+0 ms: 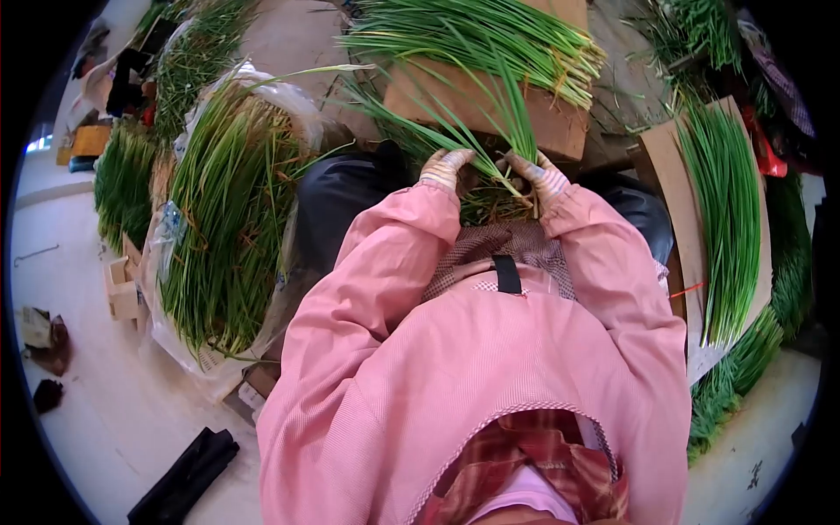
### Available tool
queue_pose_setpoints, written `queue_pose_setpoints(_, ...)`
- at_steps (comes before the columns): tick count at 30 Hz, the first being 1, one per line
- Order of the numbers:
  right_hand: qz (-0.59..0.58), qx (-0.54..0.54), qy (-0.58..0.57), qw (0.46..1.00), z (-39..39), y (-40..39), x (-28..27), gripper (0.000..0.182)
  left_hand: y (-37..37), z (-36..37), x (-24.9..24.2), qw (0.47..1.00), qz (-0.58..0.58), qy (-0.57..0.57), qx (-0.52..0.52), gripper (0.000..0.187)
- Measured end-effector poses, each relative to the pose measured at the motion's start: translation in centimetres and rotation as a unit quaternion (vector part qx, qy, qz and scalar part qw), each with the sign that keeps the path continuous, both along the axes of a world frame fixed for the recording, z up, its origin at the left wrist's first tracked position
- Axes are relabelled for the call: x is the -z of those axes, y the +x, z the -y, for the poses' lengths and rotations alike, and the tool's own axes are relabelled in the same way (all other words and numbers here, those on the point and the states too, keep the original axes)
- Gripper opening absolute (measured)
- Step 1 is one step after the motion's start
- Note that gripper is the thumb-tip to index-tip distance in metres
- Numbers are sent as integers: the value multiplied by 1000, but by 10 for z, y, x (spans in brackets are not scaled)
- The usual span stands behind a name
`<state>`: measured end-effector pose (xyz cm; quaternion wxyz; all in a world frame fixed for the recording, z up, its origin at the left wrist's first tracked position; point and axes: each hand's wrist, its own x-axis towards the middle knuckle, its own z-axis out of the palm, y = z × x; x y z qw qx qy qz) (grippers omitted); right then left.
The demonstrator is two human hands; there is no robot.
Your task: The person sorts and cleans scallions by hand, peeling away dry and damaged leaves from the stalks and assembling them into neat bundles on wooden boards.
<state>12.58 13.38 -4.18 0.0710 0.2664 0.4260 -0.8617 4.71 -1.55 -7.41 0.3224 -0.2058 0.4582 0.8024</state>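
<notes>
My left hand (448,166), in a striped, soiled glove, is closed on a few garlic chives (455,136) whose leaves fan out to the upper left. Close beside it, my right hand (535,173), gloved alike, grips a small bunch of garlic chives (518,118) pointing upward. The lower ends of both bunches cross between my hands, above my lap. Below them lies a heap of brownish trimmings (494,206). Just beyond my hands, a large pile of garlic chives (472,39) rests on a cardboard box (455,101), pale ends to the right.
To the left, a clear plastic bag (206,372) holds a big mass of untidy chives (227,219). At right, straight chives (722,219) lie on a cardboard sheet (696,184). More bundles (127,179) stand at far left. Dark cloth (184,477) lies on the pale floor (96,420).
</notes>
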Motion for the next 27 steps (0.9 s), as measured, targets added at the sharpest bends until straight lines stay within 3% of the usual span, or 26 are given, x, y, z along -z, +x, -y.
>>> queue_pose_setpoints(3,-7,-6,-18,1000,3,5,0,20,-6,0,-1,990,-30,-108,80,22)
queue_pose_setpoints(6,1,-62,-10,998,-6,12,-11,23,-13,4,-12,988,16,-147,33,22)
queue_pose_setpoints(9,51,-56,49,996,-27,22,-23,29,-23,12,-14,986,-34,-163,1,22)
queue_pose_setpoints(12,17,-13,121,992,-66,34,-41,27,-28,20,-16,981,-42,-189,4,22)
queue_pose_setpoints(13,20,80,150,985,-72,39,-49,26,-30,22,-14,978,-39,-205,6,21)
queue_pose_setpoints(14,-6,94,194,977,-85,38,-49,27,-31,21,-13,979,-37,-202,8,21)
queue_pose_setpoints(16,97,76,356,926,-107,37,-67,31,-28,18,-12,966,-40,-249,51,22)
queue_pose_setpoints(17,41,88,354,930,-97,34,-72,32,-22,14,-24,973,-45,-219,57,22)
queue_pose_setpoints(19,21,57,288,956,-81,28,-60,31,-14,7,-32,978,-49,-190,67,21)
queue_pose_setpoints(20,41,12,325,945,-62,21,-65,38,-13,3,-34,981,-55,-174,62,21)
queue_pose_setpoints(22,-37,-81,321,943,-28,9,-47,47,-14,-1,-45,981,-43,-169,82,23)
queue_pose_setpoints(23,-80,-117,382,913,-18,6,-28,51,-13,-2,-50,983,-31,-165,79,25)
queue_pose_setpoints(24,-59,-196,493,846,-10,0,-32,53,-12,-3,-52,984,-18,-162,75,26)
queue_pose_setpoints(27,-88,-249,431,863,4,-6,-20,51,-8,-4,-60,993,0,-108,48,30)
